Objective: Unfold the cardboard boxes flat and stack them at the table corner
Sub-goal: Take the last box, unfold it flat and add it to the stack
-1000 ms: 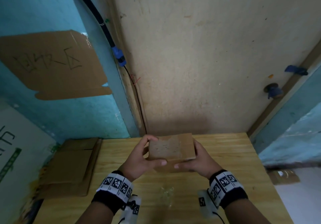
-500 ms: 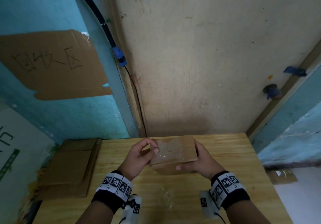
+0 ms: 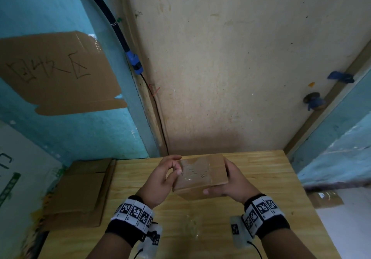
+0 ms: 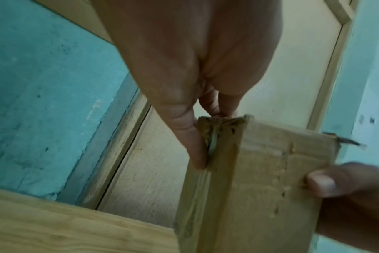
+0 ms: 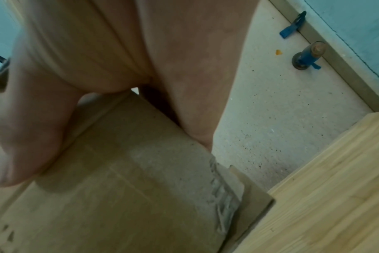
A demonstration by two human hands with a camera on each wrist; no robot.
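Over the wooden table (image 3: 261,208), largest thing in view, the job looks partly done: a stack of flattened cardboard (image 3: 80,194) already lies at the table's far-left corner. Above the table's middle a small cardboard box (image 3: 202,173) is held up, not yet flat. At the box's right side, the right hand (image 3: 230,184) wraps its fingers round it; at its left end, the left hand (image 3: 160,180) pinches the taped seam, seemingly to open it. Crumpled clear tape (image 3: 191,226) lies near the table's front edge.

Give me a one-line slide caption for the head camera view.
Right hand grips a cardboard box above the table; left hand pinches its end.
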